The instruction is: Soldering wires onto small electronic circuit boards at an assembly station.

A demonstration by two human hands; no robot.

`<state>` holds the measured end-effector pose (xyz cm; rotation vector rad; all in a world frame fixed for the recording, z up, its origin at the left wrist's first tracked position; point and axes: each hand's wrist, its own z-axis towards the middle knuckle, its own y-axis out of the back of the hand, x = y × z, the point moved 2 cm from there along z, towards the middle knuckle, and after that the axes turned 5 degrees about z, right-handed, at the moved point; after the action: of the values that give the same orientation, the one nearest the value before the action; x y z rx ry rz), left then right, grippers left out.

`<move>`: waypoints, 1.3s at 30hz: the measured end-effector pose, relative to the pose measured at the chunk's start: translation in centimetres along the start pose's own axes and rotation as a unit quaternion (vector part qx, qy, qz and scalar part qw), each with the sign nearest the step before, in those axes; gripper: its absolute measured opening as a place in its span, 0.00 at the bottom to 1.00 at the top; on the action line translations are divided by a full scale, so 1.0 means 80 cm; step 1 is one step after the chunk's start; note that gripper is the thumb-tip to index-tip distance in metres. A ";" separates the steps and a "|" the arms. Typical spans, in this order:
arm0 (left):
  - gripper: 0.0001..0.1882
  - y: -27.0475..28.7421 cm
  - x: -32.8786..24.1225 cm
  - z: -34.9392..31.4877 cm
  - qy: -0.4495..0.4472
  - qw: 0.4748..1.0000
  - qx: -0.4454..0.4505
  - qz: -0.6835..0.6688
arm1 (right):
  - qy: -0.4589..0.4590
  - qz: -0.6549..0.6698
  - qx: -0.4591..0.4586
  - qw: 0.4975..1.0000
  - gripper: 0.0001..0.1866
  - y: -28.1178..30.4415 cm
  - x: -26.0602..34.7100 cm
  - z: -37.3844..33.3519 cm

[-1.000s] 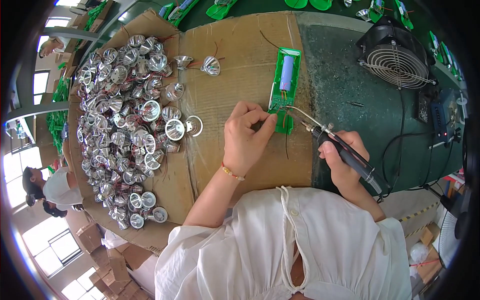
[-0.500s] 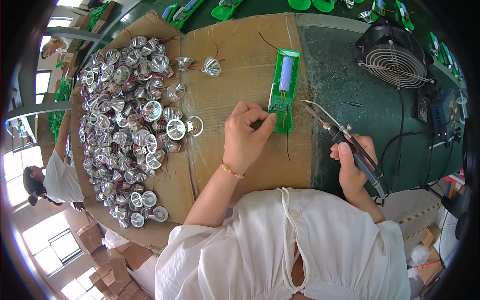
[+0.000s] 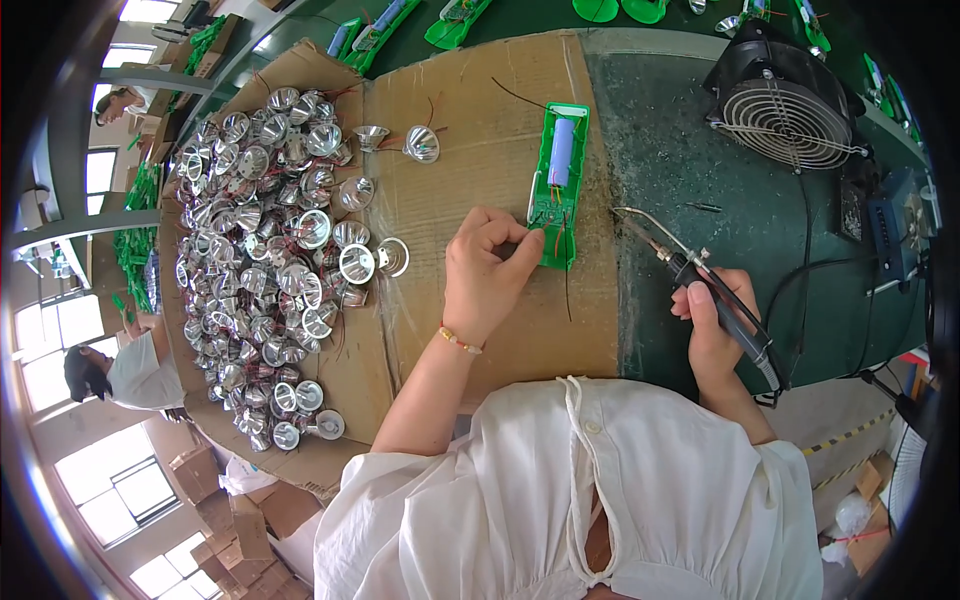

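A long green plastic housing [image 3: 556,252] lies on the cardboard, holding a purple cylindrical battery cell [image 3: 561,155] in its upper part. Below the cell is a small circuit board with thin wires. At the housing's lower left edge, my left hand [image 3: 485,262] has thumb and forefinger pinched together; whatever lies between them is hidden. My right hand [image 3: 708,335] grips a soldering iron [image 3: 750,348] fitted with a thin curved metal tube beside its tip. That tip hovers right of the housing, apart from it, near the border between cardboard and green table.
A large heap of silvery reflector cups [image 3: 265,240] with wires covers the left cardboard. A black fan [image 3: 785,120] with a wire grille stands at the far right, beside a blue soldering station [image 3: 893,235]. Cables trail across the green mat. Two people are at the left.
The soldering iron and my right hand have drawn slightly right, away from the housing. My left hand keeps its pinch at the housing's edge. The whole view has shifted a little.
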<state>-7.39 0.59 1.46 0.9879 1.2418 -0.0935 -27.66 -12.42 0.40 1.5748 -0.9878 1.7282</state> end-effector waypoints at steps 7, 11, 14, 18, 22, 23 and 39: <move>0.06 0.000 -0.001 0.002 0.034 0.999 -0.001 0.002 | -0.006 0.015 0.000 1.000 0.08 0.003 -0.002 0.005; 0.06 0.000 -0.002 0.003 0.039 0.999 0.002 0.016 | -0.028 0.034 -0.007 0.999 0.08 0.004 -0.004 0.008; 0.06 0.000 0.000 0.002 0.034 0.999 0.003 0.016 | -0.039 0.045 -0.009 0.998 0.08 0.004 -0.003 0.010; 0.06 0.001 0.002 0.003 0.027 0.999 0.006 0.017 | -0.051 0.050 -0.010 0.997 0.08 0.005 -0.004 0.012; 0.06 0.003 0.002 0.002 0.048 0.999 0.023 -0.011 | -0.029 0.053 0.010 0.998 0.08 0.004 -0.004 0.009; 0.06 0.002 0.003 0.002 0.054 0.998 0.027 -0.016 | -0.004 0.042 0.037 0.998 0.08 0.004 -0.004 0.008; 0.05 0.004 0.002 -0.006 -0.004 0.998 0.028 -0.057 | 0.038 -0.030 0.153 0.987 0.09 -0.025 0.002 -0.003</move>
<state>-7.48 1.18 1.55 0.9636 1.2940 -0.2230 -26.17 -11.15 0.83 1.6903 -0.6524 1.9527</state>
